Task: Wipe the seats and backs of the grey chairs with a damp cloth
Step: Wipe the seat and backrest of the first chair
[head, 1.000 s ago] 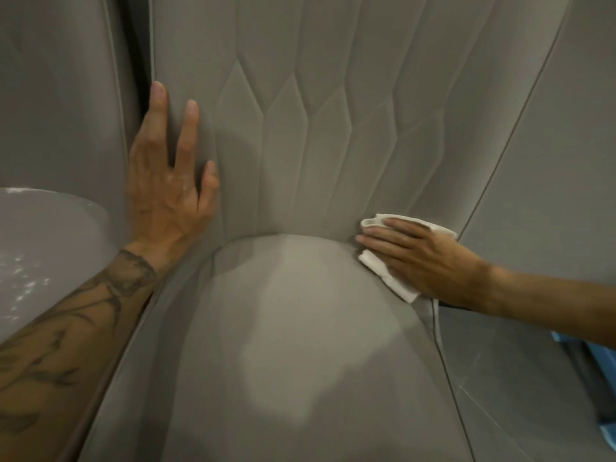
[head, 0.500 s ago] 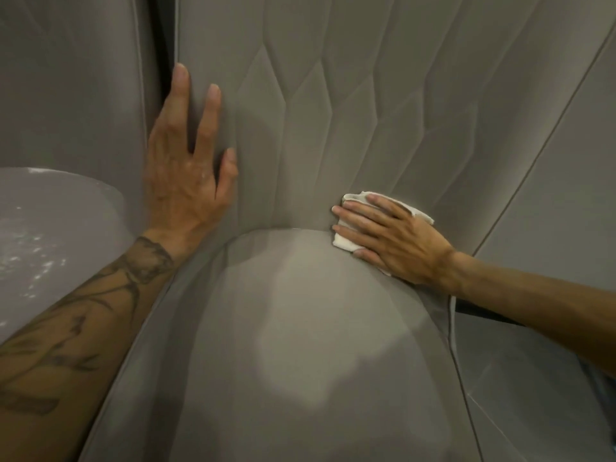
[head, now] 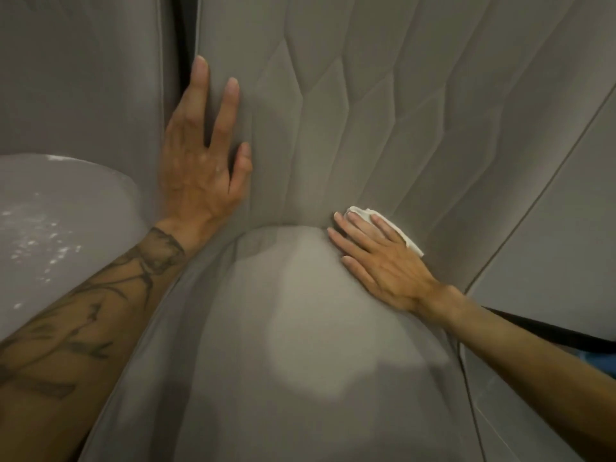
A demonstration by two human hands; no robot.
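The soft, limp cloth (head: pixel 360 213) lies under the flat right hand (head: pixel 383 261); palm pressure should hold it. The left hand (head: pixel 200 168) rests flat on the chair back (head: pixel 383 95)

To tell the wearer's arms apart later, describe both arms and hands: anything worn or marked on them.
No gloves, rings or watch on the left hand or right hand, and no sleeves show. The left forearm carries dark tattoos, with a band at the wrist; the right forearm is unmarked.

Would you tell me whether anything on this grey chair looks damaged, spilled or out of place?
Nothing looks damaged or spilled. The seat shows one pale patch mid-cushion, possibly just light.
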